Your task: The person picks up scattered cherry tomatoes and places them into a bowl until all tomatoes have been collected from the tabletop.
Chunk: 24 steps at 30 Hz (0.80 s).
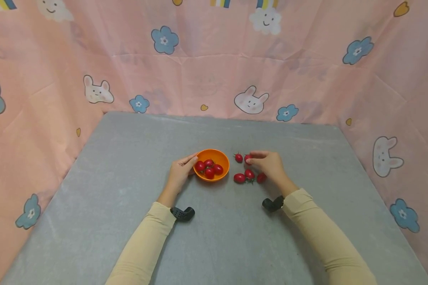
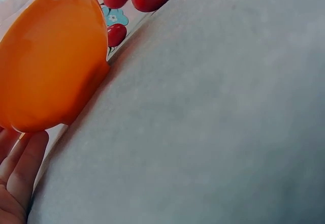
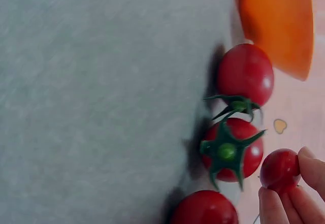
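An orange bowl (image 1: 221, 155) stands on the grey table with several cherry tomatoes (image 1: 209, 173) inside. My left hand (image 1: 179, 171) holds the bowl at its left side, thumb by the rim; in the left wrist view the fingers (image 2: 30, 163) lie against the bowl's underside. Right of the bowl, my right hand (image 1: 271, 164) pinches a cherry tomato (image 3: 279, 169) between thumb and fingertips. Nearest that hand, more tomatoes lie on the table: one (image 1: 238, 158) at the back, and a front row with a left one (image 1: 239, 178), a green-stemmed one (image 1: 249, 174) and one (image 1: 261, 177) partly under the hand.
The grey table (image 1: 214, 237) extends around both hands. A pink curtain (image 1: 199, 67) printed with rabbits, clouds and flowers hangs behind it and along both sides. Each wrist wears a black camera mount, the left one (image 1: 183, 214) and the right one (image 1: 272, 204).
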Motion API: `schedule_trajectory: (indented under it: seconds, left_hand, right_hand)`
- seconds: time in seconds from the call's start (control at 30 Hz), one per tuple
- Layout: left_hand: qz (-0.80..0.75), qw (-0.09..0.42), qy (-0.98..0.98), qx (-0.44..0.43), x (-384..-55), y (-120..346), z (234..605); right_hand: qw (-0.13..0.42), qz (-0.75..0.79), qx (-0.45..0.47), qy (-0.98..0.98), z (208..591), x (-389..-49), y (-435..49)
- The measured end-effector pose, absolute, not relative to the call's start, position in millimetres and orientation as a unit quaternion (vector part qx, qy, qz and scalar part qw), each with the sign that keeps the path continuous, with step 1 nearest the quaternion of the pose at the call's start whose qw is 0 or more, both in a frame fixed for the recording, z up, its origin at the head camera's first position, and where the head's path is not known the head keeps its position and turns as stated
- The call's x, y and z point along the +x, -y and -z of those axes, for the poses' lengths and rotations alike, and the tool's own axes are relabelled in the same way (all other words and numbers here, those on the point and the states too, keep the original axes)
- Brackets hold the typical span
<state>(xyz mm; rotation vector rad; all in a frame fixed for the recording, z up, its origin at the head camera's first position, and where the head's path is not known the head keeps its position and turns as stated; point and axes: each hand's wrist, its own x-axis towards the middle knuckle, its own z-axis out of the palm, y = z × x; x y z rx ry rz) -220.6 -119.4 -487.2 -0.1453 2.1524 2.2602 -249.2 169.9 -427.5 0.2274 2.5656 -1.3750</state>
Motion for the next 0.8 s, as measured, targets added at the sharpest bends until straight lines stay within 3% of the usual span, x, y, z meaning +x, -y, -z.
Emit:
schedule_trajectory:
  seconds: [0.8]
  left_hand:
    - [-0.716,0.012,-0.696,-0.046,-219.4,120.1,484.1]
  right_hand:
    - [0.111,0.502,0.054,-0.856,403.5,-244.3,-140.0]
